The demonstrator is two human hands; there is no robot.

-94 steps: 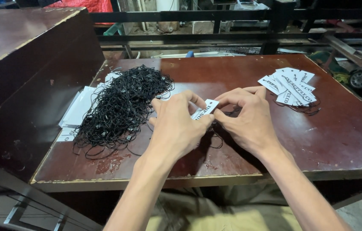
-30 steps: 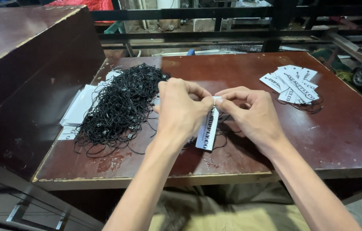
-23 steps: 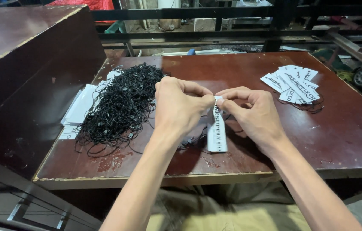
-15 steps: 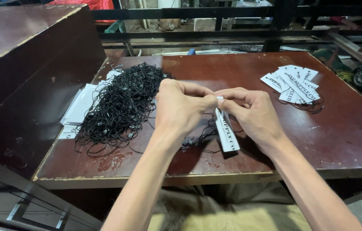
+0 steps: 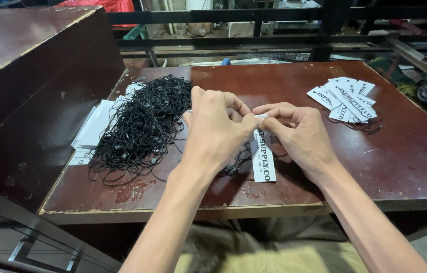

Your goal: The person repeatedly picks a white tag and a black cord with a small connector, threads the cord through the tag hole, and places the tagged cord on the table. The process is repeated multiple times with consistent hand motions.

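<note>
Both arms are bare, with no sleeves. The left hand (image 5: 216, 134) and the right hand (image 5: 299, 136) have no gloves, rings or watch. Low down you can see khaki trousers (image 5: 254, 253) on the lap.

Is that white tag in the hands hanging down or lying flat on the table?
Hanging down. Both hands, left hand and right hand, pinch the top end of the white tag; its long side points downward over the table.

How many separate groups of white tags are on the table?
2: a fanned pile far right, and a stack left, partly hidden under the black cord heap. More may be hidden.
</note>
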